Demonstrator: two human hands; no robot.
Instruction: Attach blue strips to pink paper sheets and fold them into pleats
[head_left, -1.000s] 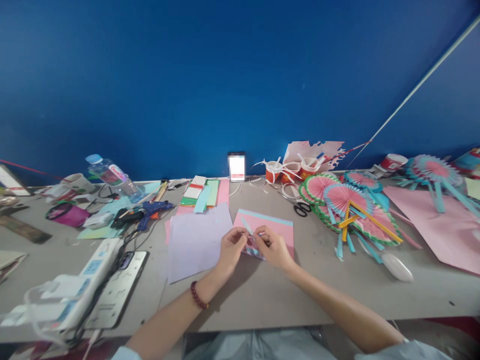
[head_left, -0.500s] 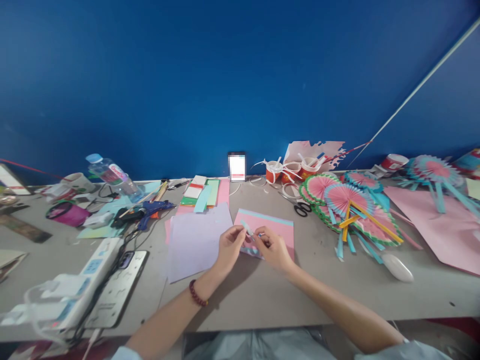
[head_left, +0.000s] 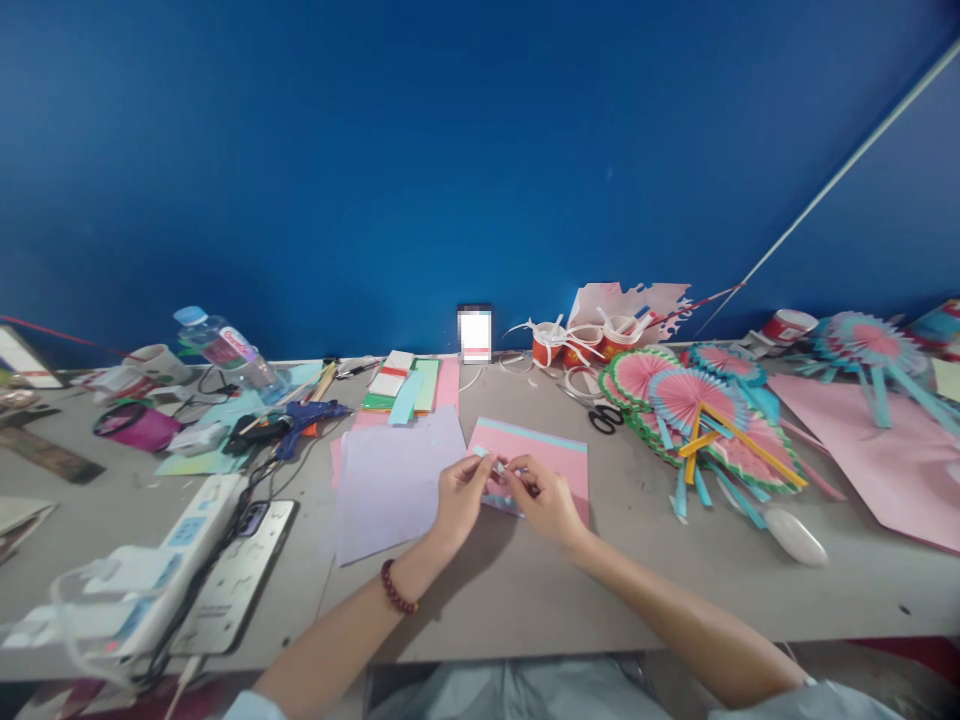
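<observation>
There are 2 hands (head_left: 459, 498), 1 bracelet (head_left: 397, 588), 1 power strip (head_left: 187, 528) and 1 bottle (head_left: 231, 350).

pink rectangular paper (head_left: 529, 442) lying beneath my left hand (head_left: 460, 497) and right hand (head_left: 549, 500), flat lavender paper sheet (head_left: 396, 485) resting left, round pleated pink-and-blue paper fans (head_left: 679, 396) lying right

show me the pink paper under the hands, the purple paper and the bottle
Pink paper (head_left: 534, 439): head view, on its bare upper part
Purple paper (head_left: 397, 487): head view, on the middle of the sheet
Bottle (head_left: 237, 347): head view, on its label
</observation>
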